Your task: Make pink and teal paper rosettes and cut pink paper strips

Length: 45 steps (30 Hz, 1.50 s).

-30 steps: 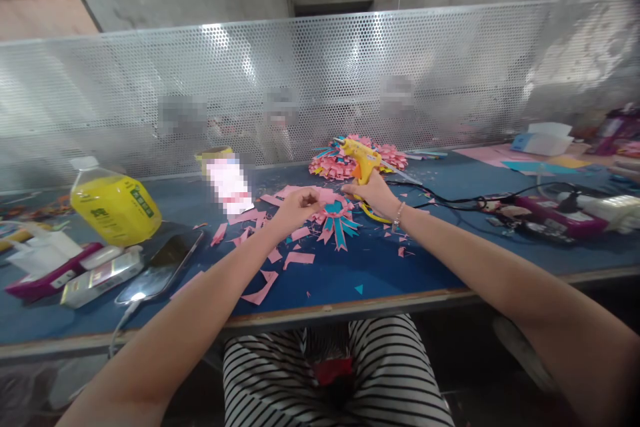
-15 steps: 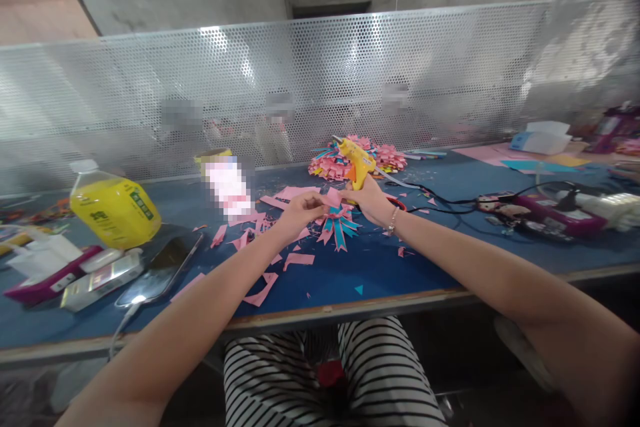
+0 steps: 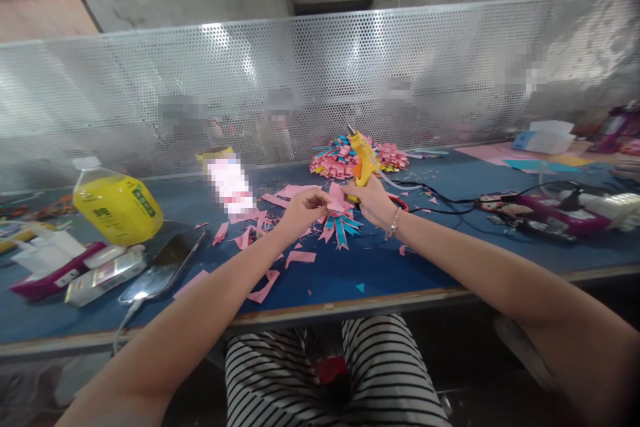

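Observation:
My right hand [image 3: 374, 200] is closed around a yellow hot glue gun [image 3: 366, 159], its nozzle tilted up and away from me. Pinched in the fingers of my left hand [image 3: 306, 208] is a pink paper piece [image 3: 337, 196]; the right fingertips come close to its other side. Just below, a fringed pink and blue paper decoration [image 3: 341, 229] spreads its pointed strips over the blue tabletop. Whether the pink piece is joined to it I cannot tell. A pile of similar pink and blue paper decorations [image 3: 334, 161] lies behind the glue gun.
Pink paper scraps [image 3: 301, 257] litter the table around my left forearm. To the left are a bottle of yellow liquid [image 3: 119, 207], a phone [image 3: 165, 267] on a cable and a purple tissue pack [image 3: 63, 273]. Black cords run right toward a purple box [image 3: 563, 210]. A perforated metal screen [image 3: 320, 80] stands behind.
My right hand has turned the glue gun more upright, its nozzle swinging up and right. The pink piece in my left fingers now stands up more and shows more of its surface.

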Each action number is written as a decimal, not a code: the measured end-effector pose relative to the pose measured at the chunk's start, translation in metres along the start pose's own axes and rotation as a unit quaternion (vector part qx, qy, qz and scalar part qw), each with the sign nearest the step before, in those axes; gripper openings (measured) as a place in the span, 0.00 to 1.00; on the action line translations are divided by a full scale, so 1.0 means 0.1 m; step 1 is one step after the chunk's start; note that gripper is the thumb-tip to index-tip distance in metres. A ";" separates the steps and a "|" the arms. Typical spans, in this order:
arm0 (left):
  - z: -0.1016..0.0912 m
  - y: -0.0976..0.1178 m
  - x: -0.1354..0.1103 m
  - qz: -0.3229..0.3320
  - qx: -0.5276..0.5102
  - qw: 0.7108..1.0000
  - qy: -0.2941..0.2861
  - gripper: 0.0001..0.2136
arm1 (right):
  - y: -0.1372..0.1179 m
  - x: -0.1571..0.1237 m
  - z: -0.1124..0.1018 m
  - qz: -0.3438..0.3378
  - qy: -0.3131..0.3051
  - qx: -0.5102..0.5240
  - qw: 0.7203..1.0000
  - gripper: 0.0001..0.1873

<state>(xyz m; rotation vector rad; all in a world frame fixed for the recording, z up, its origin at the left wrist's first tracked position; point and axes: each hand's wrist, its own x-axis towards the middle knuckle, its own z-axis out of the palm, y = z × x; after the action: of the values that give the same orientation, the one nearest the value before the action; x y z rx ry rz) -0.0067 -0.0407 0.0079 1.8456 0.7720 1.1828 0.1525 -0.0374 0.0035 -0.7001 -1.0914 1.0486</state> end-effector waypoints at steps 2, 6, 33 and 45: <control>0.01 -0.01 0.00 -0.008 -0.014 1.000 -0.003 0.07 | 0.00 0.00 0.00 -0.009 0.002 0.003 1.000 0.25; 0.00 -0.05 0.01 -0.025 -0.029 0.999 0.009 0.08 | 0.02 0.02 -0.03 -0.014 -0.006 0.007 1.000 0.26; -0.15 -0.07 0.08 -0.022 0.066 0.993 0.100 0.07 | -0.02 0.27 -0.47 -0.152 0.081 -0.499 0.849 0.22; -0.14 -0.06 0.08 -0.016 0.093 0.991 0.097 0.07 | 0.02 0.24 -0.44 -0.186 0.041 -0.594 0.782 0.14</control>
<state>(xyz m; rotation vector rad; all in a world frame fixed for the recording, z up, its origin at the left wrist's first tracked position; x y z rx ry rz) -0.0168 -0.0271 0.0095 1.8774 1.0475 1.3212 0.1951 -0.0129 -0.0044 -1.4142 -1.6972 -0.1531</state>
